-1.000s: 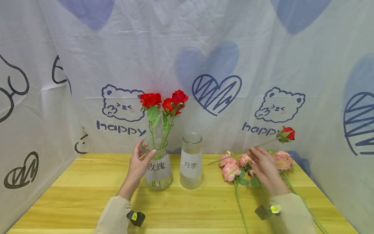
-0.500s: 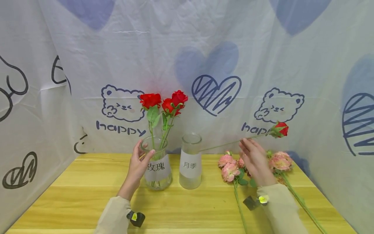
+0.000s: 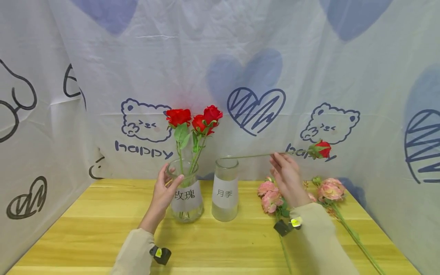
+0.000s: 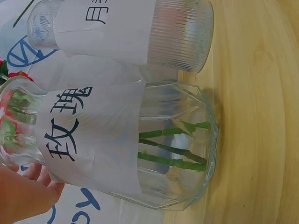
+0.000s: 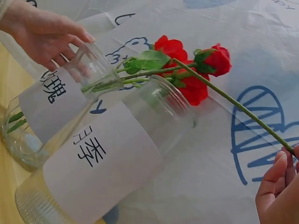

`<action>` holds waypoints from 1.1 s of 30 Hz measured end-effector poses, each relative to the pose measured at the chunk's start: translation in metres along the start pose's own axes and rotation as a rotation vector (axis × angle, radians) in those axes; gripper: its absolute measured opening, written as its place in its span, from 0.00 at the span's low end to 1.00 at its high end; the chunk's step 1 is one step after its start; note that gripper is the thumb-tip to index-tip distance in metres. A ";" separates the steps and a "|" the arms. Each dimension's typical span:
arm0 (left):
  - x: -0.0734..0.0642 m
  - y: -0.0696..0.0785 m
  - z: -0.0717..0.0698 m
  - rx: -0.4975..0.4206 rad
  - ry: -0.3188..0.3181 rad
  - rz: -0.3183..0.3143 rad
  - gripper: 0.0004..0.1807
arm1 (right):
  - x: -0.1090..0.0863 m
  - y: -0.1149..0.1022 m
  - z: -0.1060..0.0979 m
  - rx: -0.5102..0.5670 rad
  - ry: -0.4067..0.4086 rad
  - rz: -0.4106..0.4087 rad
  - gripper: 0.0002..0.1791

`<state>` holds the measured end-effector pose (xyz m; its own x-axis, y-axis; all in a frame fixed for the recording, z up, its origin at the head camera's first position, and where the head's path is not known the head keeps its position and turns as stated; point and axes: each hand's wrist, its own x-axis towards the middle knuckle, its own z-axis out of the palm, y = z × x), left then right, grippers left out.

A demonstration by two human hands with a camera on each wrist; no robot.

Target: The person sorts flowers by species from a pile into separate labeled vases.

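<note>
My left hand [image 3: 165,191] grips the neck of a wide glass vase [image 3: 177,213] with a white lettered label. Three red roses [image 3: 178,117] stand in that vase, and their green stem ends [image 4: 173,162] show through the glass in the left wrist view. A single red rose [image 3: 323,149] is held up by my right hand [image 3: 289,179], which pinches its stem [image 5: 243,109] between thumb and fingers. The stem lies nearly level, its bare end pointing left above the mouth of a narrower glass vase [image 3: 224,214], which holds no flowers.
Pink flowers [image 3: 271,201] lie on the wooden table [image 3: 220,248] at the right, partly behind my right forearm. Another pink bloom [image 3: 331,190] has a long stem reaching the front edge. A printed cloth [image 3: 192,57] hangs behind the table.
My right hand has moved left and up, bringing the rose with it; the stem's end has risen from near the pink flowers to above the narrower vase. My left hand stays on its vase.
</note>
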<state>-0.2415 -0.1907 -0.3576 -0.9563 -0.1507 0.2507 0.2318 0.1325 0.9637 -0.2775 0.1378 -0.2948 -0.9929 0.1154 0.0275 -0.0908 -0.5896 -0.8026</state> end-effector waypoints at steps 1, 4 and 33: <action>0.000 0.000 0.000 0.001 0.003 0.000 0.41 | 0.001 0.001 0.003 -0.009 0.000 -0.006 0.04; 0.002 -0.001 0.000 0.003 0.014 0.008 0.41 | 0.005 0.005 0.010 -0.051 -0.014 -0.027 0.06; 0.001 -0.001 0.000 -0.005 0.001 0.015 0.41 | 0.019 0.034 0.073 -0.352 -0.059 -0.047 0.02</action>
<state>-0.2426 -0.1914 -0.3586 -0.9526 -0.1495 0.2649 0.2468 0.1294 0.9604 -0.3052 0.0622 -0.2780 -0.9919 0.0839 0.0951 -0.1146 -0.2726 -0.9553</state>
